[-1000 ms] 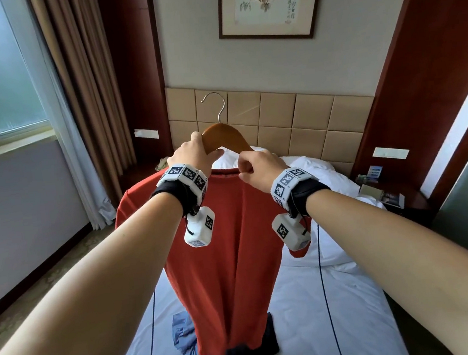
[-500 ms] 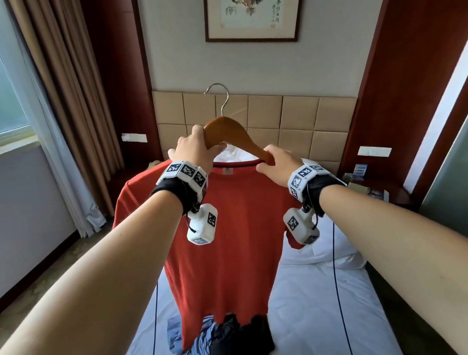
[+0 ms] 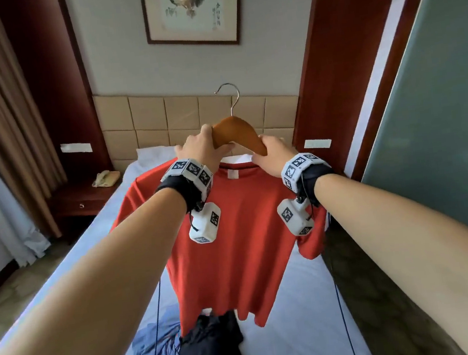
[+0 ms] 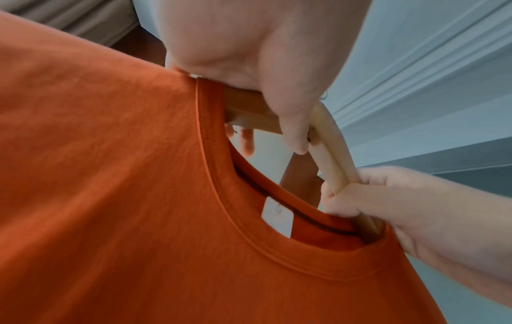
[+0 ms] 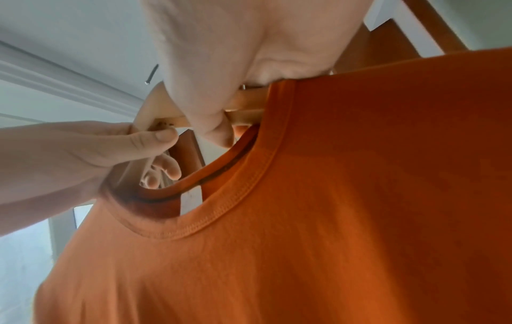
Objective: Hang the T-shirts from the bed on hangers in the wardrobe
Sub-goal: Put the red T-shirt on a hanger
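Gripping the wooden hanger (image 3: pixel 237 136) on either side of its metal hook (image 3: pixel 231 97), both hands had their fingers curled round the wood: the left hand (image 3: pixel 203 148) took the left arm of it just above the collar (image 4: pixel 243 221), thumb (image 4: pixel 291 122) pressed to the near face, and the right hand (image 3: pixel 272 151) pinched the right arm where it slid under the neckline. From there the red T-shirt (image 3: pixel 239 235) hung at the centre of the frame above the bed (image 3: pixel 297 330), its left shoulder seated and the right, to my eye, not quite settled. Doing this well would mean easing the collar over the right arm without stretching the ribbing, then levelling the seams. Lower left of centre, a blue garment (image 3: pixel 159 349) and a black garment (image 3: pixel 211 343) lay crumpled on the sheet. A small white neck tag (image 4: pixel 277 213) showed no print I could read; the picture (image 3: pixel 193 7) on the wall carried brushed characters too small to make out.
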Available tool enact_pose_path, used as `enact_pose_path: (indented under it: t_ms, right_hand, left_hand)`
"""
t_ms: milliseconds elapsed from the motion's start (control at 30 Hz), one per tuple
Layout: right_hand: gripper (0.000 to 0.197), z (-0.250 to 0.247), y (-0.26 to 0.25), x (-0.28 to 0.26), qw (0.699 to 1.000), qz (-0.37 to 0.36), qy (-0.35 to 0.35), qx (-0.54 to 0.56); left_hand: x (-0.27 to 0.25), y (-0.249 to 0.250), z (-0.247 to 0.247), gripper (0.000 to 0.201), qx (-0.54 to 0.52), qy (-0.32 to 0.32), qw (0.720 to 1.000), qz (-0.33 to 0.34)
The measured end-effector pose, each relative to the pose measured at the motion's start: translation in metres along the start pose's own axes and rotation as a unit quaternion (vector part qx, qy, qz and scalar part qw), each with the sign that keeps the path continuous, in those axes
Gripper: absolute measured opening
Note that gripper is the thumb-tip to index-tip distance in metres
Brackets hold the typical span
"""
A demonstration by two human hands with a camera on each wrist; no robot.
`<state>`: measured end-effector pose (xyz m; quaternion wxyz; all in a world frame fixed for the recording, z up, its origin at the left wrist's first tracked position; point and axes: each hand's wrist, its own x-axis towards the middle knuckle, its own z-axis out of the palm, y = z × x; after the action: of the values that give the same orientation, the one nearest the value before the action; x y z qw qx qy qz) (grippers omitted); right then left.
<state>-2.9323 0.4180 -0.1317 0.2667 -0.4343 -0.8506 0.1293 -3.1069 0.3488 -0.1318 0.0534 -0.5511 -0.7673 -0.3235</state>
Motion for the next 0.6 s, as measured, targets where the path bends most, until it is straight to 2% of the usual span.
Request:
enact_pose_path:
  t_ms: [167, 267, 433, 533, 600]
  right_hand:
    - [0.010, -0.051, 0.053, -0.043, 0.997, 0.040, 0.038, -0.048]
    - [0.007, -0.089, 0.086, -0.082, 0.993, 0.078, 0.062, -0.061]
    - [0.005, -0.166, 0.134, -0.166, 0.982, 0.153, 0.098, -0.057]
    - [0.021, -0.209, 0.163, -0.218, 0.972, 0.181, 0.128, -0.072]
    - [0.021, -0.236, 0.180, -0.255, 0.966, 0.194, 0.143, -0.088]
  left_hand:
    - [0.000, 0.069, 0.012, 0.040, -0.022, -0.068, 0.995, 0.064]
    - [-0.010, 0.122, 0.029, 0.045, -0.024, -0.110, 0.989, 0.092]
    - [-0.058, 0.230, 0.054, 0.042, -0.053, -0.144, 0.977, 0.149]
    - [-0.096, 0.291, 0.067, 0.043, -0.078, -0.157, 0.968, 0.178]
    - [-0.123, 0.329, 0.073, 0.046, -0.092, -0.169, 0.962, 0.194]
